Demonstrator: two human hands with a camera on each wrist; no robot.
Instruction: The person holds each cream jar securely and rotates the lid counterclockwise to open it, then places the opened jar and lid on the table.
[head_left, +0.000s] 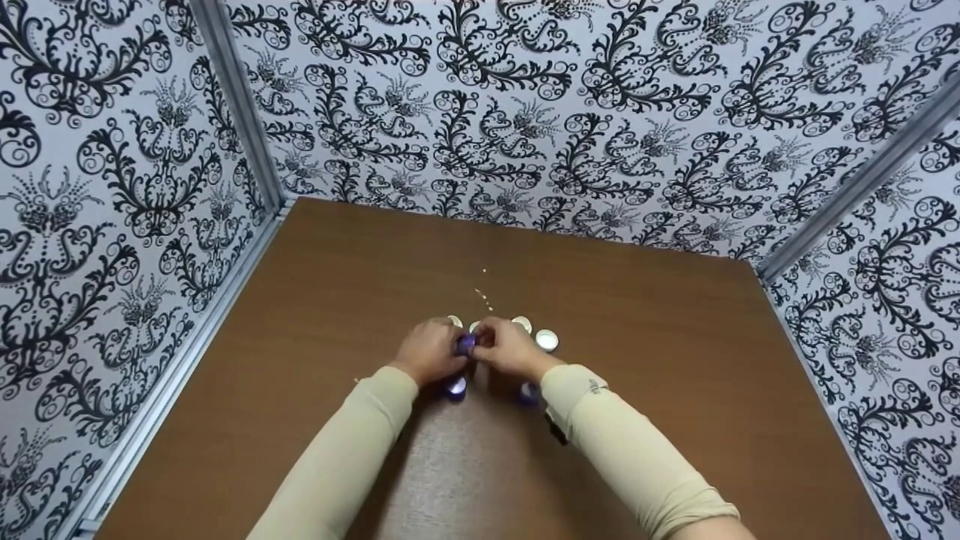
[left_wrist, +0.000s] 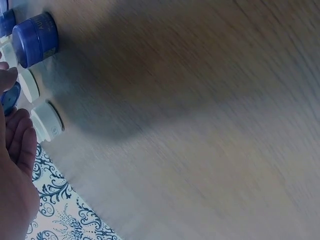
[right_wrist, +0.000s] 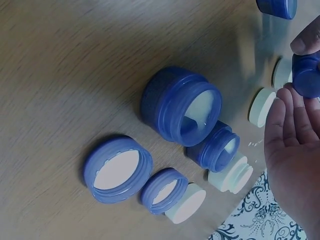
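Now both hands, left hand (head_left: 429, 351) and right hand (head_left: 510, 348), pinch one small blue jar (head_left: 466, 344); I think it may slip and knock the open jars (right_wrist: 182, 105) nearby.

My head camera looks forward and down from well above the brown table (head_left: 315, 315). Each wrist camera sits close over the tabletop, tilted sideways past my palm. All three views share the cluster of small blue jars (right_wrist: 182, 106).
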